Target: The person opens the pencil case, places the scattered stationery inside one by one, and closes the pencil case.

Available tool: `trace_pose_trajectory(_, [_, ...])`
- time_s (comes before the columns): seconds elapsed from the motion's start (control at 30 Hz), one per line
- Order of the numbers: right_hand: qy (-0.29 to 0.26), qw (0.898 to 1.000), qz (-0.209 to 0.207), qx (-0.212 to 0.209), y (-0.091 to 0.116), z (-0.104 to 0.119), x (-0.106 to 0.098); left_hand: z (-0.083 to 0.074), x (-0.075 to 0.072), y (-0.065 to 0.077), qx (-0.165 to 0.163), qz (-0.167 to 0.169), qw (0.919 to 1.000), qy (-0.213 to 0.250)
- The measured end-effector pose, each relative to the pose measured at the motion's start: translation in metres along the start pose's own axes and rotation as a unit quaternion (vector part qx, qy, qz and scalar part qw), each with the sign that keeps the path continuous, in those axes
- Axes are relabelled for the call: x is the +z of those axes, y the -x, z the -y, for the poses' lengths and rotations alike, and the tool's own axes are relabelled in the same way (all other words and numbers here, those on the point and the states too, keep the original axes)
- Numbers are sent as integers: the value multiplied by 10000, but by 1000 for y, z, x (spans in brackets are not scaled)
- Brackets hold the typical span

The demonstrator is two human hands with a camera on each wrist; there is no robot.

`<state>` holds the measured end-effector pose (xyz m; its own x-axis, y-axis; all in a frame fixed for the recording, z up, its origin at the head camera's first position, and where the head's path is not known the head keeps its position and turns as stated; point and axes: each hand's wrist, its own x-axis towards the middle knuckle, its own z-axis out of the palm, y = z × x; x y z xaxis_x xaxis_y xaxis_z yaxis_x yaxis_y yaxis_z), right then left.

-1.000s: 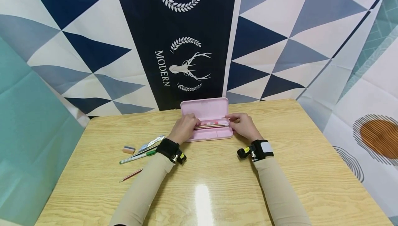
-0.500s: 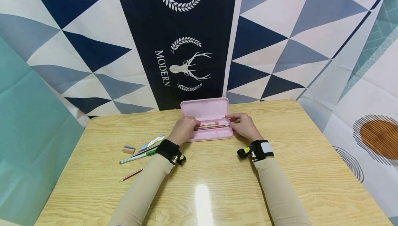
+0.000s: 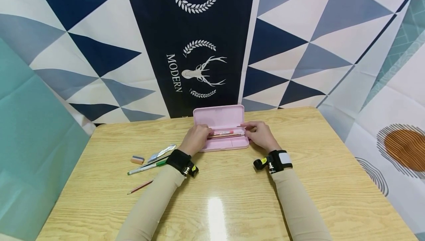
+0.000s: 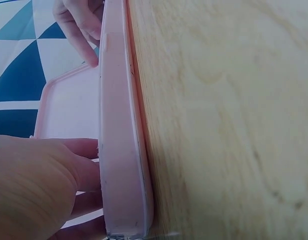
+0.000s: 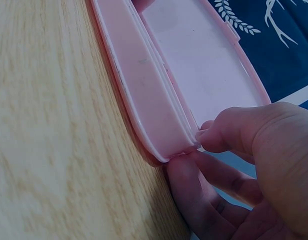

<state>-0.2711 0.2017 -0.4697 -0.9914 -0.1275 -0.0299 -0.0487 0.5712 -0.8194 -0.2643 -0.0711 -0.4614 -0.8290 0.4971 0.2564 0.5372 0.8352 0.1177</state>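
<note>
A pink pencil case [image 3: 221,143] lies with its lid [image 3: 219,116] raised at the back of the wooden table. Pencils and pens [image 3: 226,134] lie lengthwise inside. My left hand [image 3: 196,137] reaches over the case's left end, its fingertips near the pencil ends. In the left wrist view the front wall hides those fingertips, so whether they pinch anything does not show. My right hand [image 3: 260,134] grips the right end of the case. In the right wrist view the thumb [image 5: 214,138] lies at the rim while other fingers touch the outside.
Left of the case lie an eraser [image 3: 137,159], a green-and-white pen [image 3: 147,167], a clear wrapped item [image 3: 162,153] and a pencil [image 3: 141,187]. My left forearm partly covers some of them. A patterned cloth [image 3: 199,31] hangs behind the table.
My left fingers shift very slightly over the pencil ends, and the pens inside move a little. The right hand and the case stay in place.
</note>
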Motion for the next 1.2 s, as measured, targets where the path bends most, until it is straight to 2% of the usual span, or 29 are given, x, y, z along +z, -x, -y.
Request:
trace_pose_trajectory(0.37, [83,9999,-29,-95,0,-2,1,1,-4,0,50,-146,9999,55])
trace_pose_trajectory(0.47, [85,9999,-25,-99,1,-2,1,1,-8,-1,84,-230,9996,105])
trace_pose_trajectory(0.7, [118,9999,-50,-60,0,-1,2,3,-18,-3,58,-176,9997,158])
trace_pose_trajectory(0.9, [144,9999,-51,-31,0,-1,1,6,-30,-7,109,-326,9994,78])
trace_pose_trajectory(1.2, [258,9995,-98,-153,-2,-1,1,5,-33,-5,114,-202,9997,95])
